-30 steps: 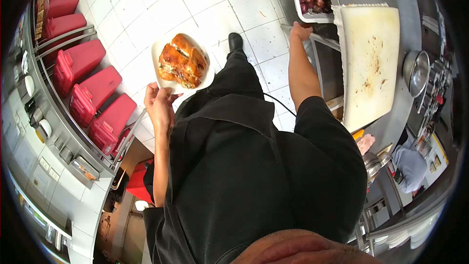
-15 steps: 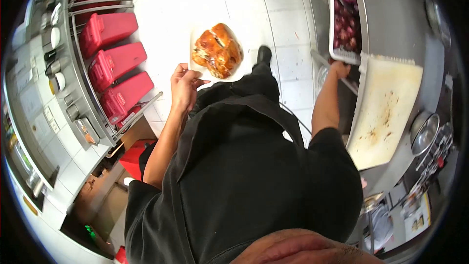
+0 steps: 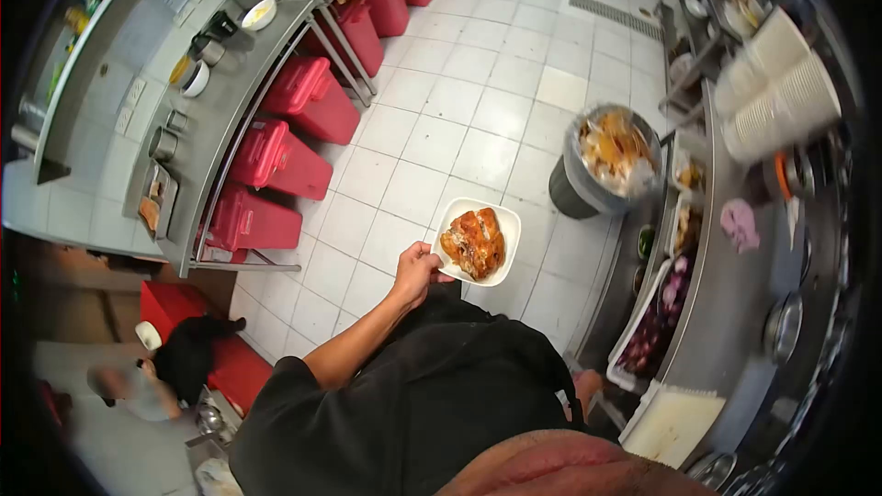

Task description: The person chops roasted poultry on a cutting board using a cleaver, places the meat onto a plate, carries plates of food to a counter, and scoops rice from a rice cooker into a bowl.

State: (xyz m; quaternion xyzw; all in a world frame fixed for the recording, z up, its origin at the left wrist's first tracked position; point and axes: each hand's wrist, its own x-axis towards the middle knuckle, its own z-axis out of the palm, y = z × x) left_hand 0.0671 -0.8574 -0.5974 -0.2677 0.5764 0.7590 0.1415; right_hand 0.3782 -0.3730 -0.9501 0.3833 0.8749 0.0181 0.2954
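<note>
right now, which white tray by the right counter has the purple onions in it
The long tray right beside the cutting board: its contents are purple, while the next tray along holds brownish pieces.

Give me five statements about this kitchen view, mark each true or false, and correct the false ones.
1. The left hand grips a plate by its edge. True.
2. The plate holds raw onions. False: it holds browned, cooked meat.
3. Purple onions lie in a white crate. True.
4. The round bin is empty. False: the round bin is lined and heaped with contents.
5. The lidded bins below the counter are red. True.
</note>
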